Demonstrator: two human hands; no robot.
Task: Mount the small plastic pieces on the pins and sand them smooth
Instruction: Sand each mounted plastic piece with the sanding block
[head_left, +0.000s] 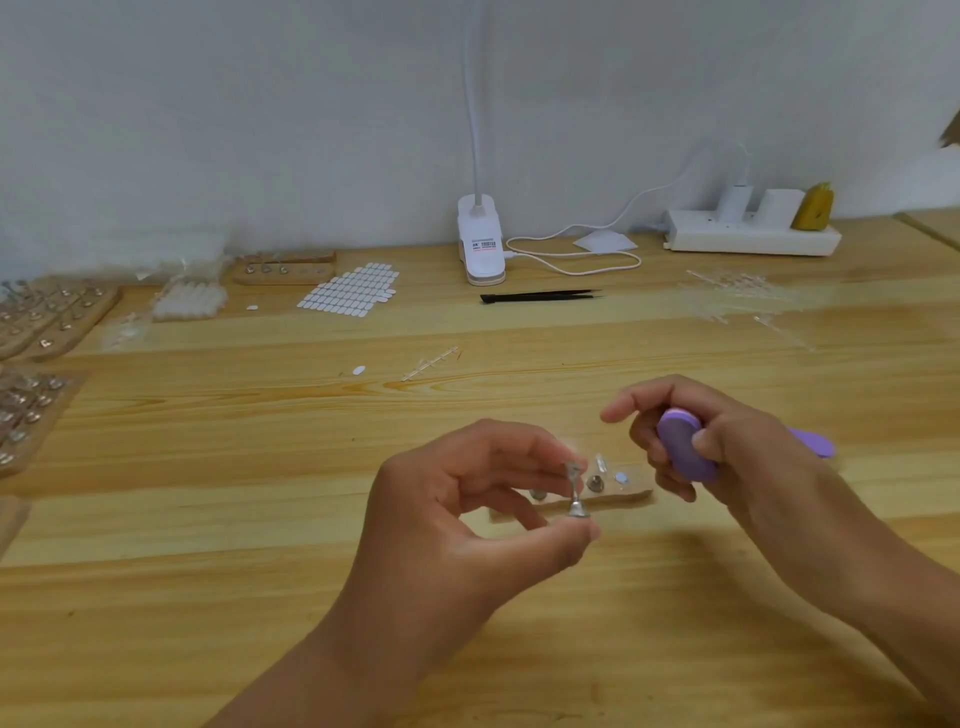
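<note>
Pin is pinched upright by the left hand just above the surface; a purple file is gripped by the right hand. Sanding seems next: the file must be brought to the pin's top.

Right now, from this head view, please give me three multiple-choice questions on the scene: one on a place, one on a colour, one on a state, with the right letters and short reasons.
1. Where do the black tweezers lie?
A) just in front of the clip lamp's clamp
B) inside a drawer
C) on the floor

2. What colour is the sanding file in the right hand?
A) green
B) purple
C) black

3. What is the left hand doing?
A) resting open and flat
B) pinching a metal pin
C) making an empty fist

Answers: 1 A, they lie on the wood before the clamp. 2 B, its face is purple. 3 B, thumb and fingers pinch the pin.
</note>
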